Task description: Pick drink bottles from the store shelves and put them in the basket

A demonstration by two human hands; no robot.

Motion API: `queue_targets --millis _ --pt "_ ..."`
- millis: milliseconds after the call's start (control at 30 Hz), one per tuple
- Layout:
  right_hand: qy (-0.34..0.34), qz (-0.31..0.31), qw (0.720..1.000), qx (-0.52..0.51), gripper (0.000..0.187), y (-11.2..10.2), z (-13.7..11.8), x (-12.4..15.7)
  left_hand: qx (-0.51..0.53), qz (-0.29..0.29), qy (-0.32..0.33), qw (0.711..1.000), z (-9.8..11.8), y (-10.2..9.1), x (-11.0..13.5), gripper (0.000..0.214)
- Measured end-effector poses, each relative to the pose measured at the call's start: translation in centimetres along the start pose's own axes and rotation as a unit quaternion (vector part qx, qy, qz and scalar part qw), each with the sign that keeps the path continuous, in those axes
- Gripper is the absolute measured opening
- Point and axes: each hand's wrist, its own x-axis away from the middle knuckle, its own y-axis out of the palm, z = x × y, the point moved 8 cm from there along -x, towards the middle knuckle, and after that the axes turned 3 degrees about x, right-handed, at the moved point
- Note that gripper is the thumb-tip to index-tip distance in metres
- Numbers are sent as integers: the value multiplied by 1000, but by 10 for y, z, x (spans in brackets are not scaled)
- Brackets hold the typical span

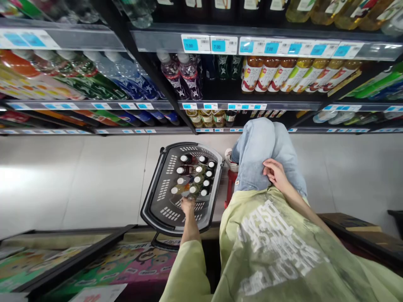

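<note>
My left hand [188, 204] reaches into the dark grey plastic shopping basket [161, 168] with slotted walls, left of the frame's centre. Its fingertips are at the lower edge of the cluster of upright, white-capped drink bottles [197, 179] standing inside; I cannot tell whether they have closed on one. My right hand [277, 174], right of centre, lies on my light blue denim jeans [256, 140], fingers loosely bent, gripping nothing I can see. Black shelves [220, 93] of bottled drinks cross the top of the frame.
</note>
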Motion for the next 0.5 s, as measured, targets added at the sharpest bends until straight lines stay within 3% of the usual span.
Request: queue_targets --millis 167,300,500 --pt "5 -10 1000 -13 27 1 0 -3 -27 -27 -33 999 2 -18 -9 47" --pt "9 -20 1000 -20 28 0 1 -3 -43 -43 -36 998 6 -30 -3 45" --pt "0 -28 999 -43 27 -3 6 -12 -56 13 -3 998 34 -66 25 45"
